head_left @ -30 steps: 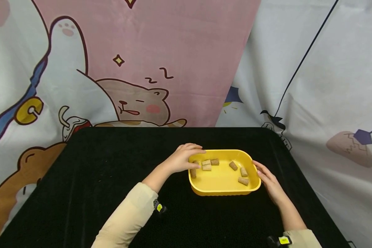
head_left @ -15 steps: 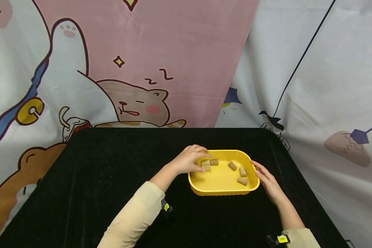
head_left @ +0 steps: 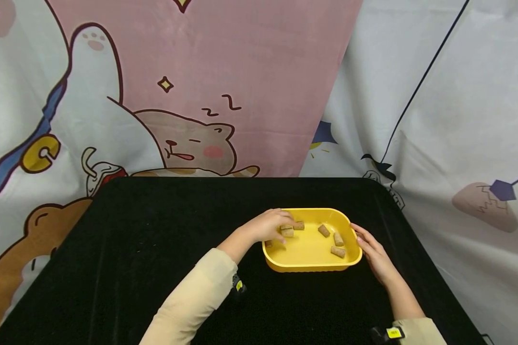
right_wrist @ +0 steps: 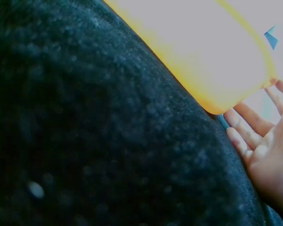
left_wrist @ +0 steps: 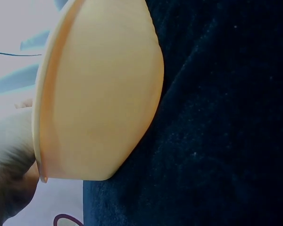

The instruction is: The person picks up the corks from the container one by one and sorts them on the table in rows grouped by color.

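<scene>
A yellow plastic tray (head_left: 308,254) sits on the black cloth, with several short tan corks (head_left: 338,251) lying in it. My left hand (head_left: 267,226) reaches over the tray's left rim, thumb and fingers apart around a pair of corks (head_left: 287,232) near the left end; no firm grip shows. Its fingers partly cover the corks there. Against the tray's right end rests my right hand (head_left: 373,254). The right wrist view shows that hand's fingers (right_wrist: 247,125) extended along the tray wall (right_wrist: 212,61). From the left wrist, the tray's outer side (left_wrist: 99,94) hides the corks.
The black-covered table (head_left: 155,239) stretches around the tray on all sides. Behind it hangs a cartoon-printed curtain (head_left: 241,57). Another cork (head_left: 268,243) lies by the tray's left wall, partly under the left hand.
My left hand has moved right and slightly down, farther into the tray, from the cork by the left wall toward the pair beside it. The right hand stays at the tray's end.
</scene>
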A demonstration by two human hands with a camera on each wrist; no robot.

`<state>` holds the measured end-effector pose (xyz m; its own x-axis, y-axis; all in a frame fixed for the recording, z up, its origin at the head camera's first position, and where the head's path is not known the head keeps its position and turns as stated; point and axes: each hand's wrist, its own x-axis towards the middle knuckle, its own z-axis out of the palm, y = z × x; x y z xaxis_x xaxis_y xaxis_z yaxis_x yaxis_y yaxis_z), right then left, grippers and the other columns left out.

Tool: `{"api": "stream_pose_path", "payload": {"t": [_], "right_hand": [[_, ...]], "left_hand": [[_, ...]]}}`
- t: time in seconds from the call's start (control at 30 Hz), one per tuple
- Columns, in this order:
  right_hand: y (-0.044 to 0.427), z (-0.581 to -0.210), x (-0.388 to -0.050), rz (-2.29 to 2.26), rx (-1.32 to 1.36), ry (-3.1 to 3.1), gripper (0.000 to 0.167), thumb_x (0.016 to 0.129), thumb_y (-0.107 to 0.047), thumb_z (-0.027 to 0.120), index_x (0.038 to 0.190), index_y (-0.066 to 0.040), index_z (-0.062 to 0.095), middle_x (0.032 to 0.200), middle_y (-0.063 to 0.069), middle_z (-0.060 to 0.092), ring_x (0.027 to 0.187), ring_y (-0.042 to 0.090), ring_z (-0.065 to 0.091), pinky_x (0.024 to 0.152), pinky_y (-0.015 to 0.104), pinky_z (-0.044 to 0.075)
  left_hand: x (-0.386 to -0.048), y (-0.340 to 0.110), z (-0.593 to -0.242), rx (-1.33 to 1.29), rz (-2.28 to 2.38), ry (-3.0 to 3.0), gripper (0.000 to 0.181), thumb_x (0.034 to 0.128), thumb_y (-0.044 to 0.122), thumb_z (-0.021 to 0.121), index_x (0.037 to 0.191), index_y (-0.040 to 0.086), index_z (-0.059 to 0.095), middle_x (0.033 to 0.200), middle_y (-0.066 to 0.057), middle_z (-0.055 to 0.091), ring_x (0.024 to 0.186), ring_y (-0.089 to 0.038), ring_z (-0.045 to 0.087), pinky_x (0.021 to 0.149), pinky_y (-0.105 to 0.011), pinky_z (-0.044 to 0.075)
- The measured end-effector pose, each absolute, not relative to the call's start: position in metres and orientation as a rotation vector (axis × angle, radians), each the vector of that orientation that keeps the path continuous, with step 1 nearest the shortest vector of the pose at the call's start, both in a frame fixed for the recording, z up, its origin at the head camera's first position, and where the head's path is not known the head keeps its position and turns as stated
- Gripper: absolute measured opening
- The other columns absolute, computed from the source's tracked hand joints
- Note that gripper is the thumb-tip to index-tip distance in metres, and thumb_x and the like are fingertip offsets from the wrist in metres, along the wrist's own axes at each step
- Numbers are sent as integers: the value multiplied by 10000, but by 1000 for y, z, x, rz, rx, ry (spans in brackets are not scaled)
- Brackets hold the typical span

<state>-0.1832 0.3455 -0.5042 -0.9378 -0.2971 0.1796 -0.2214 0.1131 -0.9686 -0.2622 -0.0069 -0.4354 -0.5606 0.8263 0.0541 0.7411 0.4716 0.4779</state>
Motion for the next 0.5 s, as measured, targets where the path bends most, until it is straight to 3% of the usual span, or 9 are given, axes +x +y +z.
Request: {"api": "stream_pose_path", "payload": {"t": [0.3,0.4,0.5], "right_hand": [[344,-504,-183,-2009,-558,2279,443,1061,-135,248,1486,-11,250,1383,-105,438,1183,56,491,908,205,430],[344,-504,-183,-2012,-556,2283,442,1060,-132,248,1484,-7,250,1377,-106,439,1177,57,495,904,207,433],[345,-504,-182,-2004,-550,2292,443,1061,-136,248,1484,-8,249,1373,-109,439,1171,60,499,898,214,440]], "left_hand": [[-268,-2,-439,1260,681,2505,612,766,106,800,1333,191,584,1296,28,552,1165,-84,467,1014,-244,349],[-267,-1,-439,1182,735,2482,604,771,76,788,1327,206,591,1219,25,567,1043,-104,510,846,-226,470],[-266,0,-439,1075,791,2450,546,817,76,746,1318,237,600,1183,25,564,930,-126,522,639,-228,514]]}}
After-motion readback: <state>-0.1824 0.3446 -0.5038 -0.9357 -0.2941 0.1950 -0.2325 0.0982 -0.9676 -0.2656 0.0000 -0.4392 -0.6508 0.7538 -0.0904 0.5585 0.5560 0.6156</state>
